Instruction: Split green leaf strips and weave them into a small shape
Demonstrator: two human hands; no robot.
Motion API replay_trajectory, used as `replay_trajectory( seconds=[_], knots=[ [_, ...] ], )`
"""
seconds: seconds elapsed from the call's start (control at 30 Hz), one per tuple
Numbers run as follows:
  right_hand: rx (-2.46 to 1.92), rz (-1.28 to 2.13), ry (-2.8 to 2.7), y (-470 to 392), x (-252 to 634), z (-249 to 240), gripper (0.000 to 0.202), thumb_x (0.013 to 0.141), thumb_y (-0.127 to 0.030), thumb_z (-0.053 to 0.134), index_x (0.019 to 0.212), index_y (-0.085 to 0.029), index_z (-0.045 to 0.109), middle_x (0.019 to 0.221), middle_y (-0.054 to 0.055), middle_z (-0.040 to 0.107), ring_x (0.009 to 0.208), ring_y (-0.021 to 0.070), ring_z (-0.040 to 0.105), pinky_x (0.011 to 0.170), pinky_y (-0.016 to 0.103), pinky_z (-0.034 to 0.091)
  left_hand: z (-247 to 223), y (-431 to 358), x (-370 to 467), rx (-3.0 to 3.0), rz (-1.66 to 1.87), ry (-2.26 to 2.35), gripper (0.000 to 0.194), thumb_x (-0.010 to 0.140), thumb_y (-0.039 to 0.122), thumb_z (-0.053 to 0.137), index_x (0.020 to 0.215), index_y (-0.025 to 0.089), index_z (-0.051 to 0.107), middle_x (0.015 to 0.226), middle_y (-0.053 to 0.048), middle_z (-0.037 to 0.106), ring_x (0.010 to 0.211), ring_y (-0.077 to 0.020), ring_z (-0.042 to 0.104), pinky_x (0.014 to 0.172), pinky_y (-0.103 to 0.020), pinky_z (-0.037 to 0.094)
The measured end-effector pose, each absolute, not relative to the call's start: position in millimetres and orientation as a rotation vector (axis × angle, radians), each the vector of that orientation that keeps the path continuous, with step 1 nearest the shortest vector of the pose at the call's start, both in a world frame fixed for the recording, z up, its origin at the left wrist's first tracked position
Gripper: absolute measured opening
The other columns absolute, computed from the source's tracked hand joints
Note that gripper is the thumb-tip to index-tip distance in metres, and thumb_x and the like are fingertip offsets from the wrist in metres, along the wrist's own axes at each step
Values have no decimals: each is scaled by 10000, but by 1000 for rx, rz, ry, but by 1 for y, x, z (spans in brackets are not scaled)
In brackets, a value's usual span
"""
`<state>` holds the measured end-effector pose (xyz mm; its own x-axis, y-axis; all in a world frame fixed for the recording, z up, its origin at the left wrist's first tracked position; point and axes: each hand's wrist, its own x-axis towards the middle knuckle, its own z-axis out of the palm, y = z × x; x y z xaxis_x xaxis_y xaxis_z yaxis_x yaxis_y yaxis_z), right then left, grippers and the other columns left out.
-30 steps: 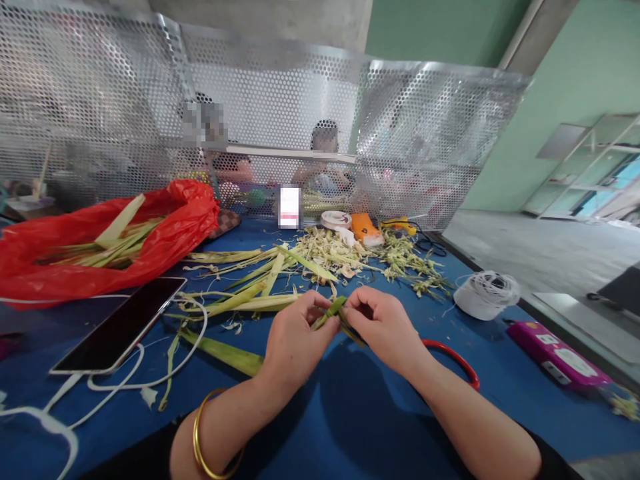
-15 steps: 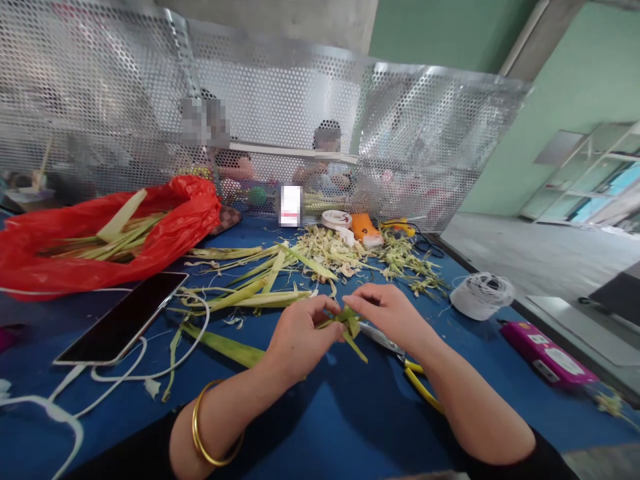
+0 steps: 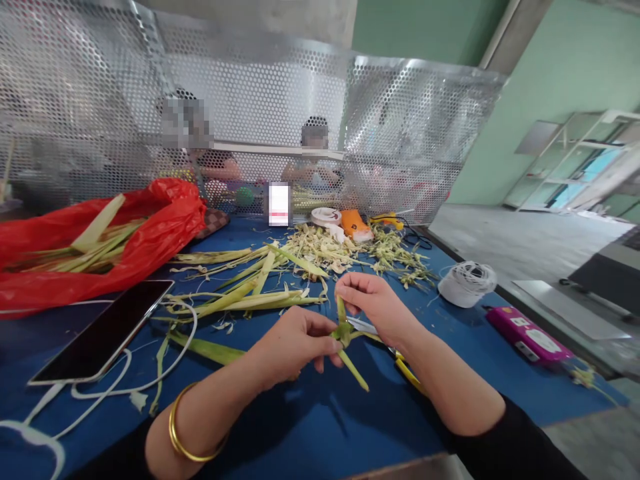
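The left hand (image 3: pixel 295 343) pinches the knotted green leaf (image 3: pixel 343 332) between thumb and fingers; the right hand's (image 3: pixel 377 307) thumb and forefinger grip its upright end at twelve o'clock. Compared with half a second ago, the fingertips are farther apart, and that end now stands up between them. From the knot, a loose end points to five o'clock. The yellow-handled tool (image 3: pixel 410 375) lies toward four, partly under the right arm, plant scraps (image 3: pixel 320 252) at twelve, the phone (image 3: pixel 105 330) at nine.
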<state>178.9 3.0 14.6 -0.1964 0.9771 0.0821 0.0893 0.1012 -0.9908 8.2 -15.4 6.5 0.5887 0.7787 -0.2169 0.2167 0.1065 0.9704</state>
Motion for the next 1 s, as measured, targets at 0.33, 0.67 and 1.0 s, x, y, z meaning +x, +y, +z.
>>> replay_trajectory(
  seconds=[0.33,0.67,1.0],
  knots=[
    [-1067,1397,-1457,0,174,12,170,777,-291,610,689,-153,560,640,-18,618,438,45,410,457,190,331,5,-23,16,1393,483,930,213,657,359,705,660,150,665,452,51,505,376,-72,418,412,-198,348],
    [-1021,1153,-1374,-5,160,9,163,778,-265,574,649,-171,542,550,-36,562,436,63,446,440,189,360,-4,-20,21,1425,423,921,230,700,345,670,768,125,682,458,46,533,399,-81,464,441,-197,394],
    [-1053,1033,-1482,-9,154,5,159,784,-271,558,654,-181,537,528,-49,506,460,80,431,445,199,356,0,-28,23,1483,420,948,368,747,406,619,497,137,595,447,-2,559,393,-76,424,457,-211,335]
  ],
)
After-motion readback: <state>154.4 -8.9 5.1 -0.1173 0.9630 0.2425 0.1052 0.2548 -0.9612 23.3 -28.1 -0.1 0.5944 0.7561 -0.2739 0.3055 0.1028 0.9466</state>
